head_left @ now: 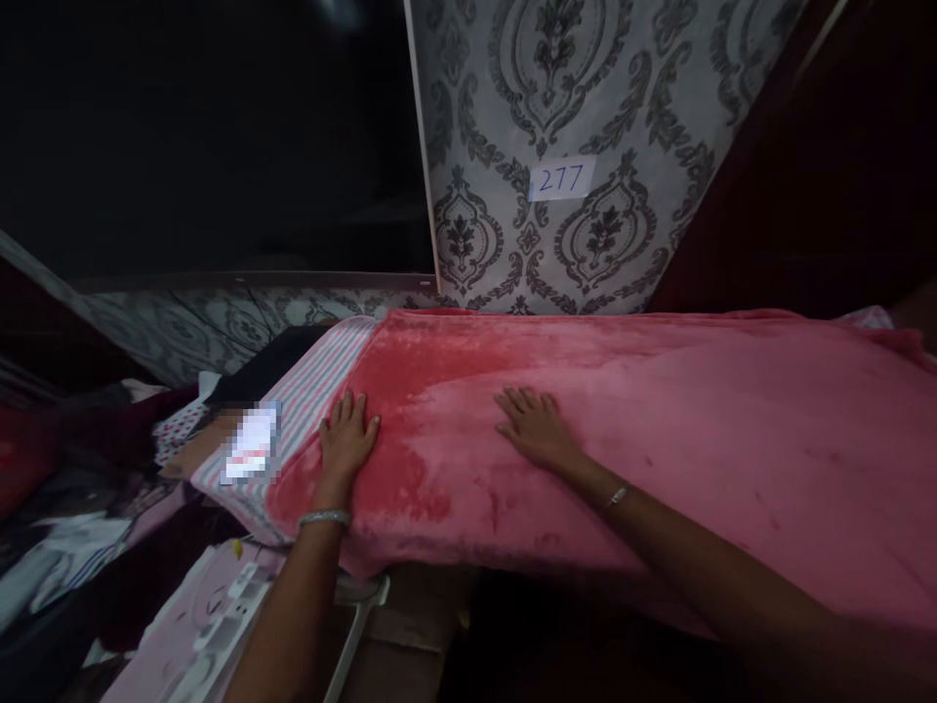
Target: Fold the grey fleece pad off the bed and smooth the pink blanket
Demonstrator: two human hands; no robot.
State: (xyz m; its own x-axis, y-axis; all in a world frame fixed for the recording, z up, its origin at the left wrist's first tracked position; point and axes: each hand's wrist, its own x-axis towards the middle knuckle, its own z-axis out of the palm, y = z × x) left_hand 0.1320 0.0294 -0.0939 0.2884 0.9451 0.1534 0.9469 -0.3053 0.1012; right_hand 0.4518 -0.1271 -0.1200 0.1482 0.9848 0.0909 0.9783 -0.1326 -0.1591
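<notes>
A pink plush blanket lies spread over a long raised surface, its nap darker red toward the left end. My left hand rests flat on that darker end, fingers spread, close to the blanket's left edge. Farther right, my right hand lies palm down on the blanket with its fingers stretched out. Neither hand holds anything. Under the blanket's left edge shows a striped cloth in pink, grey and white. A blurred-out bright rectangle lies on the striped cloth, left of my left hand.
A large dark screen stands behind at the left. Patterned wallpaper carries a paper marked 277. Piled clothes fill the lower left, near a white power strip. A pale metal leg stands below the blanket.
</notes>
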